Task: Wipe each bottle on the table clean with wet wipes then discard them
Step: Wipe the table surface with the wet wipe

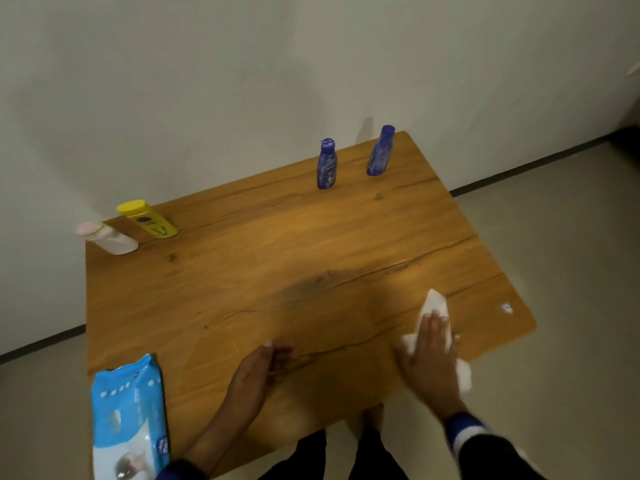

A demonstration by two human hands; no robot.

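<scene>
Two blue bottles [326, 164] [380, 151] stand upright at the far right of the wooden table [277, 258]. A yellow bottle [147, 220] and a white bottle with a pink cap [109, 238] stand at the far left corner. My right hand [431, 358] rests flat on a white wet wipe [434, 308] near the table's right front edge, fingers covering most of it. My left hand [259, 372] hovers over the front middle of the table, fingers loosely curled, holding nothing.
A blue and white pack of wet wipes [130, 420] lies at the front left corner. A small white speck [507, 309] sits near the right edge. The wall runs close behind the table; grey floor lies to the right.
</scene>
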